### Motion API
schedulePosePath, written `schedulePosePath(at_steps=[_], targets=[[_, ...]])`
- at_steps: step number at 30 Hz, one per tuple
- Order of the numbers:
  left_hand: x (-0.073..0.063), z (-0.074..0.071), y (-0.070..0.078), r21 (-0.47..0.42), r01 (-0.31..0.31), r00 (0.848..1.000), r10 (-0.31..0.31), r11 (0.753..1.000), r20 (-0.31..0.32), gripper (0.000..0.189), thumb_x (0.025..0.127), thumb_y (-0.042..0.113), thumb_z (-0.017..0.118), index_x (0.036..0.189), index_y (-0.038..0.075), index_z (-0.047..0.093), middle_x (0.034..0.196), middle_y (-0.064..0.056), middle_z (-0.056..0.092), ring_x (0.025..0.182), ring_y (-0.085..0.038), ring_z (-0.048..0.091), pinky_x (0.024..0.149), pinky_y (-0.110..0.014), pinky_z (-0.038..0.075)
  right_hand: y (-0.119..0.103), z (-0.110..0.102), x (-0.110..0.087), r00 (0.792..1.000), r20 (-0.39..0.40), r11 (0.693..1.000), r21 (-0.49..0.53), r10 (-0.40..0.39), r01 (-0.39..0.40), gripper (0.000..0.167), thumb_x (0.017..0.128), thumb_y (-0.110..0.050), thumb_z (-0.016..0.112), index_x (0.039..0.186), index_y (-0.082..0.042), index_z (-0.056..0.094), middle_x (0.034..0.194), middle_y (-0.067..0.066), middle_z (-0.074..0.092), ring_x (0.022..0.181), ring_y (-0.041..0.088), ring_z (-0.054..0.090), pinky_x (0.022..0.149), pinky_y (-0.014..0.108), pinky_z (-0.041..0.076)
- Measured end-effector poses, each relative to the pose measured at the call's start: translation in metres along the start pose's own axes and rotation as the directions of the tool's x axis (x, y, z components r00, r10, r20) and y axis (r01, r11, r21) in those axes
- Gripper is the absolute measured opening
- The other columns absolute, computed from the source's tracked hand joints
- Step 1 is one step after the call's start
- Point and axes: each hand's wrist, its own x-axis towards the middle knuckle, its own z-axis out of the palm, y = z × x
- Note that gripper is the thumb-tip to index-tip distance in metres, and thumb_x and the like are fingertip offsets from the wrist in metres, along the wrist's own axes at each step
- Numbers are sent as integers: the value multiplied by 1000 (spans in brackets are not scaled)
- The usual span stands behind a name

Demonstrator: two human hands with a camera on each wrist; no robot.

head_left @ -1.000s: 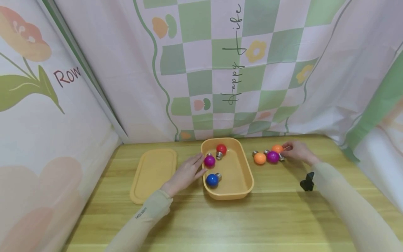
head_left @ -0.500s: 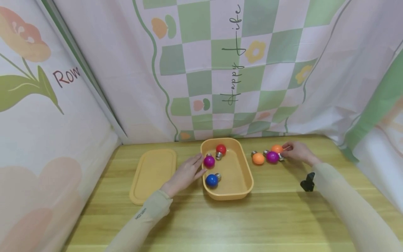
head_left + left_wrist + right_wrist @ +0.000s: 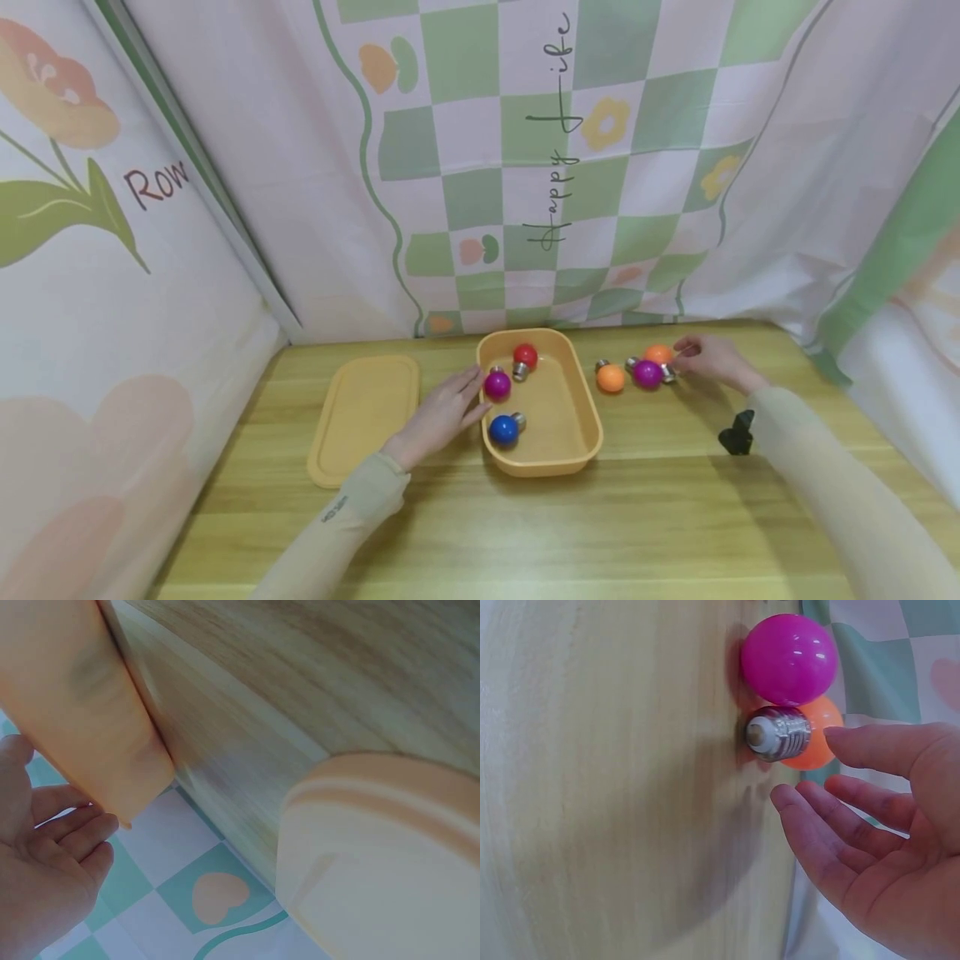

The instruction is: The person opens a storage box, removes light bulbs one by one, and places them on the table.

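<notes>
"Doing what with the left hand [image 3: 441, 410]?"

"Resting loose fingers against the left rim of the yellow box [image 3: 543, 468], near the table's [image 3: 570, 537] far edge."

"And with the right hand [image 3: 712, 362]?"

"Poised beside an orange bulb [image 3: 658, 355] toward the table's far right corner, thumb and fingers apart; touching or not, impossible to tell."

"And inside the box?"

"Seeing a red bulb [image 3: 526, 356], a purple bulb [image 3: 497, 386], a blue bulb [image 3: 503, 430]."
</notes>
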Motion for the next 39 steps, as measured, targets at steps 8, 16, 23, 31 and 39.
schedulePosePath(at_steps=[8, 16, 23, 31, 39], targets=[[0, 1, -1, 20, 7, 1000, -8, 1000, 17, 54, 99, 31, 61, 139, -5, 52, 142, -26, 55, 128, -37, 58, 110, -44, 50, -7, -7, -3, 999, -31, 1000, -3, -16, 16, 51, 94, -24, 64, 127, 14, 54, 116, 35, 64, 104, 46, 63, 92, 58, 54], [0, 2, -2, 9, 7, 1000, -7, 1000, 14, 55, 99, 31, 60, 140, -5, 51, 142, -26, 54, 128, -37, 58, 110, -44, 50, -23, -14, -5, 997, -59, 997, -63, -51, 48, 49, 95, -26, 64, 126, 11, 57, 116, 31, 66, 105, 47, 63, 90, 58, 54], [0, 1, 0, 4, 9, 1000, -9, 1000, 4, 54, 98, 29, 61, 139, -6, 51, 141, -27, 54, 128, -38, 59, 110, -44, 50, -51, -16, -5, 988, -47, 987, -75, -146, 143, 46, 93, -22, 67, 121, 13, 59, 111, 30, 68, 100, 45, 67, 89, 57, 57], [0, 1, -1, 3, 13, 1000, -13, 1000, -3, 55, 97, 28, 63, 138, -6, 52, 141, -27, 55, 127, -38, 59, 108, -44, 51, -79, 0, -1, 981, -2, 978, -75, -195, 194, 44, 91, -20, 69, 118, 14, 61, 106, 28, 71, 96, 40, 69, 89, 54, 58], [0, 2, -2, 7, 18, 1000, -18, 1000, 17, 56, 98, 30, 62, 140, -5, 50, 143, -26, 53, 128, -38, 58, 110, -44, 50, -91, 19, 6, 972, 32, 968, -88, -234, 236, 41, 88, -17, 72, 116, 12, 63, 105, 27, 71, 95, 38, 70, 91, 54, 57]])
